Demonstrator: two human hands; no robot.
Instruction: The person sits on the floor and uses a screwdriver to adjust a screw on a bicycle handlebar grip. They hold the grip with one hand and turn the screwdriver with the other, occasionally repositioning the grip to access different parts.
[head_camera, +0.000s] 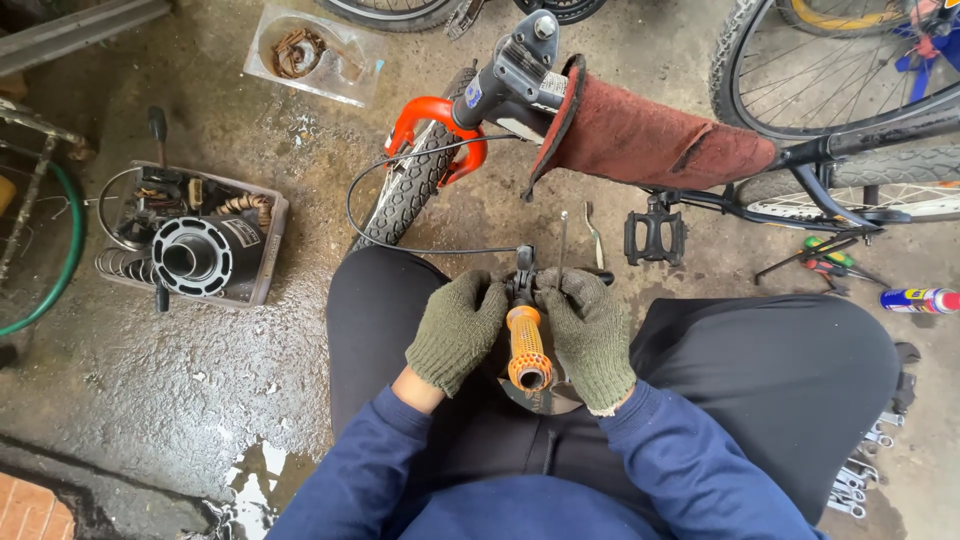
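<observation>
Both my hands wear green knit gloves and meet over my lap. My left hand (458, 328) and my right hand (588, 332) grip a handlebar end with an orange rubber grip (527, 349) pointing toward me. A black brake lever clamp (524, 268) sits at its far end, and a black cable (372, 226) loops from it to the left. A thin metal tool shaft (563, 243) stands up by my right fingers. A small bicycle (520, 85) lies ahead, its frame wrapped in a red pad (650, 135), with an orange fork (440, 125) over the front tyre (410, 190).
A tray (272, 240) of parts with a black cylinder stands at left on the wet concrete. A plastic bag (310, 52) lies at top. A pedal (655, 235), screwdrivers (830, 262), a spray can (918, 300) and wrenches (860, 480) lie at right, near another wheel (850, 70).
</observation>
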